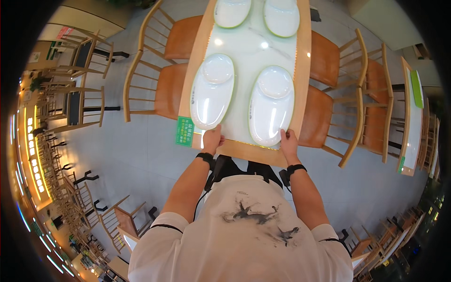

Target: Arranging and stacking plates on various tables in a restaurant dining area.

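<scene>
Two long oval white plates with green rims lie before me on the table, each with a round dished section at its far end. My left hand (212, 139) is at the near end of the left oval plate (211, 98), its thumb at the rim and its other fingers curled. At the near right edge of the right oval plate (269, 112), my right hand (289, 141) has its thumb against the rim, with the fingers bent beside it. Both plates appear to rest on the tabletop. Fingertips under the rims are hidden.
The table (243, 132) has a marble-look top and wooden border. Two more oval plates, one at far left (232, 14) and one at far right (282, 19), sit beyond. A green sign (185, 131) bearing writing overlaps the near left corner. Wooden chairs with orange-brown seats (172, 90) line both sides.
</scene>
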`<state>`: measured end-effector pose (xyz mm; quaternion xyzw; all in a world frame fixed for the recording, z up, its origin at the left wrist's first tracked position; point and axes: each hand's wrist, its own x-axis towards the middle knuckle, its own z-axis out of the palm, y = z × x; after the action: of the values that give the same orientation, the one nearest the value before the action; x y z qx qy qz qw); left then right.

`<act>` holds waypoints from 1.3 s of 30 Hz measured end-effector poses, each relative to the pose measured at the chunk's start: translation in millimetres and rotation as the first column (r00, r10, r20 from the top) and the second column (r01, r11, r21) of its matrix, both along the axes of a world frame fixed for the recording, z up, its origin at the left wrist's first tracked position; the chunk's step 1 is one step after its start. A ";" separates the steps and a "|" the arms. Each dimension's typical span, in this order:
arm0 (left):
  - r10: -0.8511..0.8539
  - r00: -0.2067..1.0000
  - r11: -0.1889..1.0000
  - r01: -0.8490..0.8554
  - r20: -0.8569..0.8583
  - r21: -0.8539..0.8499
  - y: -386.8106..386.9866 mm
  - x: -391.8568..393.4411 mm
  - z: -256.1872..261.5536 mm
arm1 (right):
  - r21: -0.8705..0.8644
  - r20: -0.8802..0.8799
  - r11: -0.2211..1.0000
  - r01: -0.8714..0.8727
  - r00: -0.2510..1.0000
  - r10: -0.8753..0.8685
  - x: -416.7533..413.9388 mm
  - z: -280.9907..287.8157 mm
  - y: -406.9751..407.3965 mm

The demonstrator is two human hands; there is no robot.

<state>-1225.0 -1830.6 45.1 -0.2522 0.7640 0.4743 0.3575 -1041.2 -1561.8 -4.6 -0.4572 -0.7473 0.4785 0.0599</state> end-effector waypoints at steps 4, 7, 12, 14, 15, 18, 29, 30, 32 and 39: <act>0.344 0.939 0.938 -0.342 -0.024 0.048 -57.2 -12.8 -10.1 | -0.019 -0.038 1.000 -0.014 0.999 0.014 1.7 -7.7 1.5; 0.509 0.858 0.846 -0.485 -0.065 0.221 -60.2 -27.4 -7.4 | -0.045 0.028 0.998 -0.031 0.999 0.032 2.8 -7.6 5.1; 0.418 0.908 0.868 -0.388 -0.035 0.309 -65.1 -36.5 -22.2 | -0.059 0.034 0.997 -0.045 0.998 0.047 -0.3 0.7 5.2; 0.434 0.900 0.862 -0.401 -0.043 0.309 -58.1 -35.8 -21.5 | -0.029 0.040 0.998 -0.047 0.998 0.048 -0.2 2.0 6.0; 0.433 0.899 0.864 -0.396 -0.058 0.311 -56.7 -35.0 -22.4 | 0.009 0.010 0.998 -0.056 0.998 0.056 0.9 -0.4 5.6; 0.440 0.892 0.858 -0.385 -0.100 0.339 -54.2 -32.0 -24.3 | 0.046 -0.035 0.997 -0.059 0.998 0.060 1.7 -2.5 4.7; 0.374 0.927 0.880 -0.347 -0.025 0.325 -67.2 -24.7 -23.6 | 0.073 -0.015 0.996 -0.043 0.999 0.044 -1.3 12.7 0.4; 0.346 0.938 0.890 -0.329 0.003 0.315 -69.0 -21.3 -20.1 | 0.101 -0.001 0.994 -0.051 0.999 0.051 -2.2 15.3 0.6; 0.271 0.962 0.924 -0.268 0.027 0.274 -88.5 -7.9 -25.9 | 0.098 0.050 0.993 -0.068 0.997 0.063 -5.3 24.3 -0.2; 0.214 0.975 0.962 -0.222 0.065 0.162 -215.5 52.5 -48.5 | 0.053 0.075 0.997 -0.059 0.996 0.054 -12.0 -18.6 -16.2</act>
<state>-1172.5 -2046.1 -3.4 -0.3145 0.6803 0.5675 0.3409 -1053.2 -1578.0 -23.2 -0.4514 -0.7746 0.4418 0.0314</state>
